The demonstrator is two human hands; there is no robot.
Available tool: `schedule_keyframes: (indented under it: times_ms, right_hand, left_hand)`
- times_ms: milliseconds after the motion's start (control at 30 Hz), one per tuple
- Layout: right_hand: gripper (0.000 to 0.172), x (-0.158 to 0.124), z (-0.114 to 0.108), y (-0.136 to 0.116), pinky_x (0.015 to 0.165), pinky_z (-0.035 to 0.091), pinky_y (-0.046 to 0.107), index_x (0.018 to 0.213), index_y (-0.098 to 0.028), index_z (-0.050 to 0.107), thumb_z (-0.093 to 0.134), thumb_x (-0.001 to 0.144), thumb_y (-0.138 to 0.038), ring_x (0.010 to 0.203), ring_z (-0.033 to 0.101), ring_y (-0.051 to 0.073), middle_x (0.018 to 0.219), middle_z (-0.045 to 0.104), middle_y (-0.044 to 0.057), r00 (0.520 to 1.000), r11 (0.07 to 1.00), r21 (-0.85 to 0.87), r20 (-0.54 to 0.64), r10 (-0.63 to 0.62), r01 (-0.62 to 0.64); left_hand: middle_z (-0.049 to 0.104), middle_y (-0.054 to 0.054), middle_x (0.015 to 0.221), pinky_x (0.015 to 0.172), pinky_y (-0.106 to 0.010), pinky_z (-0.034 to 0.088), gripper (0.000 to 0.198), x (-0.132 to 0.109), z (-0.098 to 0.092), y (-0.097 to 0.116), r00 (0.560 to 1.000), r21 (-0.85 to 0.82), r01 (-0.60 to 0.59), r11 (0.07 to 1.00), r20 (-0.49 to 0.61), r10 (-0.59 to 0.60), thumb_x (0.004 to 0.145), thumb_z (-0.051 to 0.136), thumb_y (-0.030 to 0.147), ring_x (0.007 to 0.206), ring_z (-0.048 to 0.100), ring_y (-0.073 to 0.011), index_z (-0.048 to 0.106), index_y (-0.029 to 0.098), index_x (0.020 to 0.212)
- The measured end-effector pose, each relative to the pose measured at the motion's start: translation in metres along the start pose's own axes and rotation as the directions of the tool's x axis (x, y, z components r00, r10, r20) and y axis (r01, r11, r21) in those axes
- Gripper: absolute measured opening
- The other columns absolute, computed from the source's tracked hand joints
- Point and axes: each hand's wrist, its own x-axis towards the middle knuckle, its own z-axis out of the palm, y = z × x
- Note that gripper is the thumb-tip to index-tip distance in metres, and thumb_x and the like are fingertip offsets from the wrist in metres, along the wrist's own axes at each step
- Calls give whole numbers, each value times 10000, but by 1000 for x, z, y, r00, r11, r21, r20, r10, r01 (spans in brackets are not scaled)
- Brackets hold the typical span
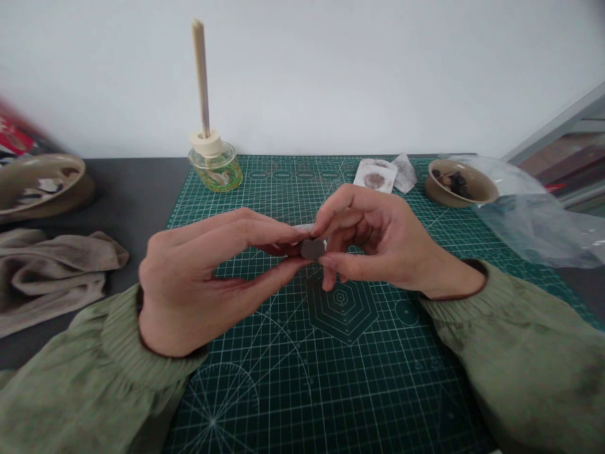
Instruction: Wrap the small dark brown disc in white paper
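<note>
A shallow beige ceramic dish (33, 183) holds pale scraps (50, 185) at far left; a clear glass jar (215, 169) holds greenish contents (224, 178). The left hand (198, 277) and right hand (378, 239) pinch a small dark grey block (312, 248) between their fingertips above a green cutting mat (283, 391); a tan ceramic bowl (460, 183) holds dark pieces (456, 183).

Glass jar (215, 169) ahead, plastic sheet (529, 217) beyond right hand (378, 239)

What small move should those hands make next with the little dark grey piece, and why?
Probably the right hand should release the small dark grey piece: both hands pinch it, so the left hand alone could likely keep it off the green cutting mat.
</note>
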Motion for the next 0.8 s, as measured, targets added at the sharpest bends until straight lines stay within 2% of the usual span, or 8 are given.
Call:
schedule_keyframes:
  times_ms: [133, 300, 533, 667, 800]
  right_hand:
    - [459, 0, 0, 0, 702, 762, 264, 1196, -218, 804, 1170, 920, -230, 773, 945, 198, 1080, 958, 28, 1000, 1000, -3, -5, 7, -7]
    - [461, 0, 0, 0, 701, 756, 235, 1198, -212, 809, 1145, 906, -91, 775, 950, 184, 1078, 957, 7, 1000, 999, 33, 4, -10, 10]
    - [458, 0, -2, 2, 719, 763, 230, 1232, -213, 823, 1113, 923, -41, 804, 965, 187, 1087, 959, 2, 999, 998, 48, 28, -35, 34]
    - [453, 0, -1, 1, 709, 757, 227, 1212, -211, 817, 1124, 917, -55, 788, 955, 179, 1075, 951, -4, 1000, 999, 42, 20, -23, 23]
    - [464, 1, -1, 3, 701, 757, 230, 1212, -205, 814, 1159, 911, -128, 778, 944, 179, 1081, 952, 10, 999, 999, 44, 26, -33, 32]
  left_hand:
    - [973, 98, 1132, 856, -472, 838, 258, 1, -1, 1, 1000, 7, 13, 1000, 0, -13, 1121, 960, 465, 949, 959, -272, 917, 561, 1357]
    - [976, 103, 1175, 733, -398, 803, 212, 3, -2, 3, 999, 24, -38, 999, 19, 38, 1169, 942, 396, 864, 936, -215, 912, 517, 1340]
    - [971, 86, 1094, 704, -448, 804, 147, 4, 0, 2, 1000, 32, -9, 999, -1, 9, 1148, 948, 469, 861, 933, -254, 918, 497, 1289]
    - [973, 92, 1136, 745, -414, 808, 154, 4, 1, 3, 1000, 1, -26, 1000, 16, 26, 1172, 928, 401, 857, 932, -223, 904, 478, 1304]
    - [972, 74, 1126, 712, -396, 796, 136, 5, 1, 3, 999, -7, -42, 999, 7, 42, 1178, 922, 428, 841, 931, -223, 884, 454, 1306]
